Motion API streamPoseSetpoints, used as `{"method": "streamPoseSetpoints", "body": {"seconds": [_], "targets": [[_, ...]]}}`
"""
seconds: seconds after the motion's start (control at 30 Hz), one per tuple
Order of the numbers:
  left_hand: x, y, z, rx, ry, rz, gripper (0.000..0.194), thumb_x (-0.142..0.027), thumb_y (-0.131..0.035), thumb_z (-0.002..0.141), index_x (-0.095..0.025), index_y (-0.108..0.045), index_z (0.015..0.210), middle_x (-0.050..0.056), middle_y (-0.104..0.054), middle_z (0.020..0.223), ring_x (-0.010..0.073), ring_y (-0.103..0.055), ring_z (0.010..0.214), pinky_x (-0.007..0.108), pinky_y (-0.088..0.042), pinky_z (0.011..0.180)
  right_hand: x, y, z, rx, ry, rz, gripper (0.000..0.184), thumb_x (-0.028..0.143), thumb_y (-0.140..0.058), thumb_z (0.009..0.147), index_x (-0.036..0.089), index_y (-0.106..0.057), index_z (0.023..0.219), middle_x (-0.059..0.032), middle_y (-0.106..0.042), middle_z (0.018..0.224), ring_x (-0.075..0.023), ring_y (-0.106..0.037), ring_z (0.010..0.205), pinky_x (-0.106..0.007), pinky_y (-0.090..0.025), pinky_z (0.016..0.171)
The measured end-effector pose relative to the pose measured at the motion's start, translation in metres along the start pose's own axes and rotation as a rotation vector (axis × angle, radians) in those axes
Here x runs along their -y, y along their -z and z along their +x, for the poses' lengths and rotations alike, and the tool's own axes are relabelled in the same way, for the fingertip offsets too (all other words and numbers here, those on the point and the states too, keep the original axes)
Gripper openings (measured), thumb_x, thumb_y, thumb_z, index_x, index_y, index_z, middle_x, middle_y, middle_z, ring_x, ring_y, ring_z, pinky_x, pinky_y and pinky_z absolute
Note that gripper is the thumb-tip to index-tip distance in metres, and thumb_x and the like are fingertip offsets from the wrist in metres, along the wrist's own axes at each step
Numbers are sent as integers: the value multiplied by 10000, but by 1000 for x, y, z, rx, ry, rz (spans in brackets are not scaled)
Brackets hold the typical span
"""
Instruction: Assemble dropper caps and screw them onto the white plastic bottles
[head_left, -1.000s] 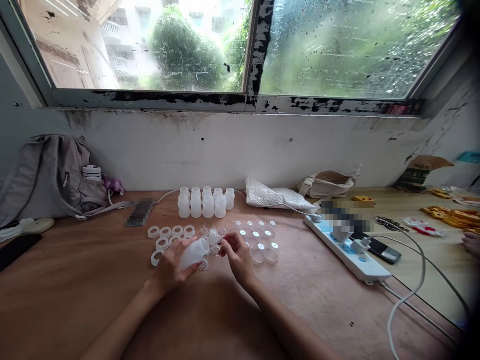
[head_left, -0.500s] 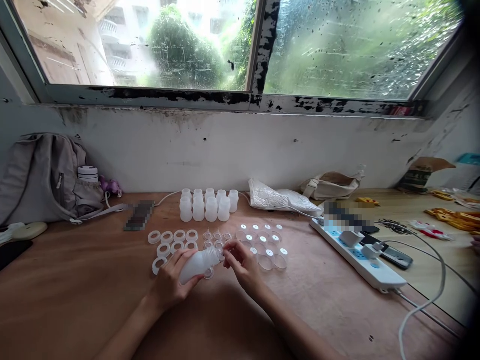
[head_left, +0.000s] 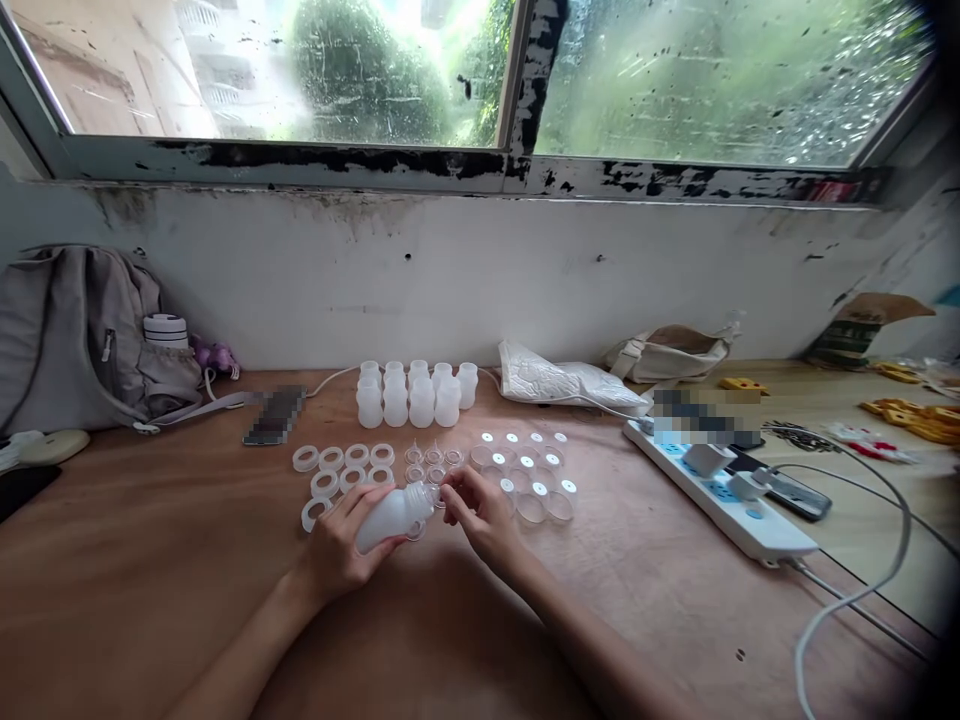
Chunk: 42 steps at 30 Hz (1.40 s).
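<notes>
White bottle (head_left: 391,517) between both hands (head_left: 335,541).

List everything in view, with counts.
Held bottle: 1, frosted white, left hand
Clear piece: 1, held bottle's mouth
Standing bottles: about nine, frosted white, near wall
Rings: at least eight, white, left-centre
Fittings: several, clear, centre
Discs: about eleven, clear, white-centred, right-centre
Power strip: 1, white, right
Pouch: 1, silvery, by wall
Fabric bag: 1, cream, beside pouch
Backpack: 1, grey, left
Toy: 1, purple, beside backpack
Paper bag: 1, brown, far right
Yellow parts: several, far right
Window: 1, grey-framed, top
Hands: 2, bare; left, right
</notes>
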<state>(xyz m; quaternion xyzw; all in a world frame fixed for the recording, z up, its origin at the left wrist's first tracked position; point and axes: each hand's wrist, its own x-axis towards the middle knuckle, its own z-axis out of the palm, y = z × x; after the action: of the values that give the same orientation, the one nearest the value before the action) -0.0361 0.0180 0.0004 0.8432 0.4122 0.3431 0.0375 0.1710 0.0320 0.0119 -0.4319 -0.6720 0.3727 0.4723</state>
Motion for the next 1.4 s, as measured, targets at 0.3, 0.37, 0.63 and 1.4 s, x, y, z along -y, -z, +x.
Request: {"method": "streamPoseSetpoints", "body": {"seconds": [0.3,0.37,0.63,1.4], "targets": [[-2,1,-1,26,-93,2,490,-315,-562,743,-171,-411,1186,105,-545,1055,221,-526,975,314,-448,819,-2,0,1,-7,68,-157,402,352,-437,814,185,-273,487,56,-247,475,-67,-258,436,-221,-198,432],[-2,0,-1,40,-103,-1,498,-323,-568,739,-168,-409,1185,106,-546,1049,216,-528,966,305,-451,809,-4,0,2,16,67,-181,442,356,-418,822,184,-221,466,57,-197,469,-64,-207,435,-231,-165,431],[-1,1,-1,48,-75,-13,493,-317,-552,750,-171,-404,1197,110,-543,1070,226,-517,991,316,-442,823,0,3,1,74,108,-223,287,307,-419,823,185,-325,581,55,-319,515,-74,-299,471,-218,-222,462],[-51,-8,5,402,822,-1476,526,-586,-414,741,-116,-505,959,74,-577,731,111,-518,485,204,-385,410,23,-7,-6,226,-254,646,387,394,-612,679,215,-535,1012,-67,-628,930,-193,-564,823,-293,-425,670]]}}
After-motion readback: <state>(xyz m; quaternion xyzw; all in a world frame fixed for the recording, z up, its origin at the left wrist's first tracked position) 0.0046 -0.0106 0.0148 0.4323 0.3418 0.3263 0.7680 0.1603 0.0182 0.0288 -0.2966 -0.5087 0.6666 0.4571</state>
